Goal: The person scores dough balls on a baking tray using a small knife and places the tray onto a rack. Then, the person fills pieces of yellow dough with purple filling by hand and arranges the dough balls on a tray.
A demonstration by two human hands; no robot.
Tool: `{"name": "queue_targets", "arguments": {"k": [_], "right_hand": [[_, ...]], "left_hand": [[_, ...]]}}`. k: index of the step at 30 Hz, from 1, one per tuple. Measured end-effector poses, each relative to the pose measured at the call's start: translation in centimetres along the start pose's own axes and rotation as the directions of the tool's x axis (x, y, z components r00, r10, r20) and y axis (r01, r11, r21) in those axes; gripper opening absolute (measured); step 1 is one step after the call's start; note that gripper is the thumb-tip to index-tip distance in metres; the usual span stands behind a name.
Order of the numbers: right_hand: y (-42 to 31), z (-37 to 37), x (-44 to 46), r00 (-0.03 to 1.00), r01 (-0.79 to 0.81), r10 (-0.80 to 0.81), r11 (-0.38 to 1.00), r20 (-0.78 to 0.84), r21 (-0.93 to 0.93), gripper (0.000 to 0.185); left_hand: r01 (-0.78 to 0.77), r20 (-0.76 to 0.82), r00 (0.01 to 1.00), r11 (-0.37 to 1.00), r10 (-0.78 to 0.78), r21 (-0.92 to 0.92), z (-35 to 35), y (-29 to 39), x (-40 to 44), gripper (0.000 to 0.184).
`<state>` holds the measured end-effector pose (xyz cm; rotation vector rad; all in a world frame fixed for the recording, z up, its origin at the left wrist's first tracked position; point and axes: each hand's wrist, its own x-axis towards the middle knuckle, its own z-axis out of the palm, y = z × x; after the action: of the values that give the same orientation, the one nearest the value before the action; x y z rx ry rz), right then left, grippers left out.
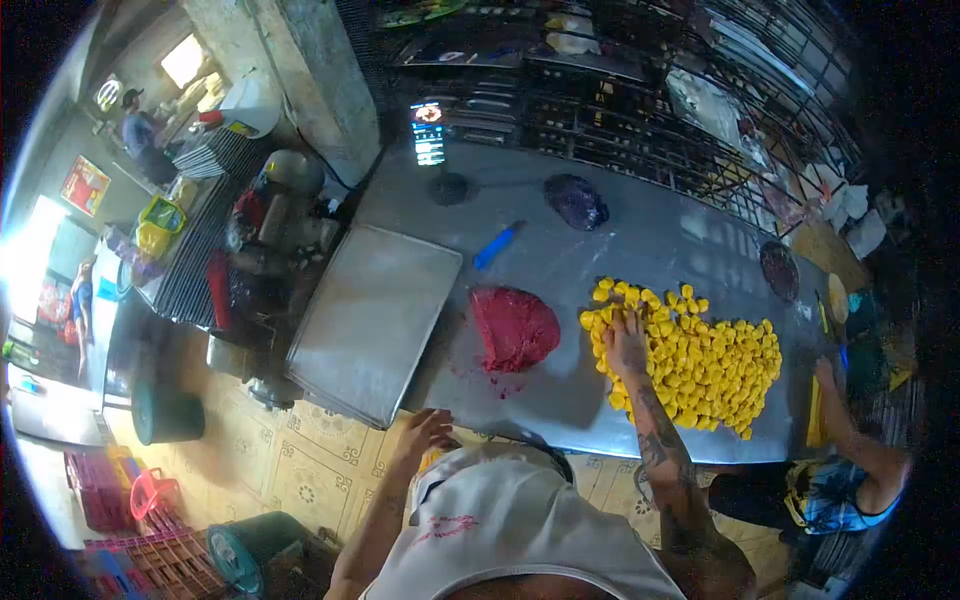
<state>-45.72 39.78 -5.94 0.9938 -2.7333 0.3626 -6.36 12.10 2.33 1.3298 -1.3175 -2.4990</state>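
My right hand [627,345] lies on the left part of a wide spread of small yellow dough pieces [715,370], its fingers stretched out and touching them. Close to the near corner of a flat metal baking tray [375,310], my left hand [425,435] is held in front of my body with its fingers curled. Bright yellow shows beneath that palm, seemingly dough pieces, mostly hidden by the hand. Between the tray and the yellow pieces sits a reddish-pink dough lump [515,328] with crumbs around it. A blue-handled scraper or knife [497,246] lies beyond the lump.
Dark purple lumps [577,202] [780,271] rest on the metal table [560,400]. A lit phone [428,133] stands at its back edge. Racks [590,100] line the far side. At right, another person's arm [840,410] reaches the table. A machine [280,240] stands left.
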Motion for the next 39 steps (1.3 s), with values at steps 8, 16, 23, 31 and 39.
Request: {"name": "queue_targets", "arguments": {"k": [8, 16, 23, 31, 39], "right_hand": [[5.7, 3.1, 2.3, 0.863, -0.504, 0.489, 0.816, 0.126, 0.283, 0.033], [-5.7, -1.1, 0.5, 0.896, -0.266, 0.442, 0.622, -0.05, 0.736, 0.021], [-18.9, -3.9, -5.8, 0.936, -0.251, -0.133, 0.399, 0.327, 0.882, 0.019], [-20.5, -1.9, -9.9, 0.941, -0.187, -0.21, 0.326, 0.264, 0.927, 0.02], [-23.3, -3.4, -8.4, 0.898, -0.327, -0.146, 0.412, 0.415, 0.851, 0.022]], "left_hand": [[-0.14, 0.275, 0.961, 0.926, 0.042, 0.351, -3.6, 4.2, 6.4, 0.033], [-0.516, 0.472, 0.815, 0.793, 0.337, 0.324, -5.2, 0.1, 10.8, 0.021], [-0.301, 0.492, 0.829, 0.953, 0.267, -0.009, 3.9, -1.0, 8.0, 0.027], [-0.713, 0.599, 0.701, 0.399, 0.387, 0.577, 4.7, -3.7, 6.1, 0.024], [-0.448, 0.536, 0.818, 0.816, 0.208, 0.366, 1.9, -3.3, 8.0, 0.022]]}}
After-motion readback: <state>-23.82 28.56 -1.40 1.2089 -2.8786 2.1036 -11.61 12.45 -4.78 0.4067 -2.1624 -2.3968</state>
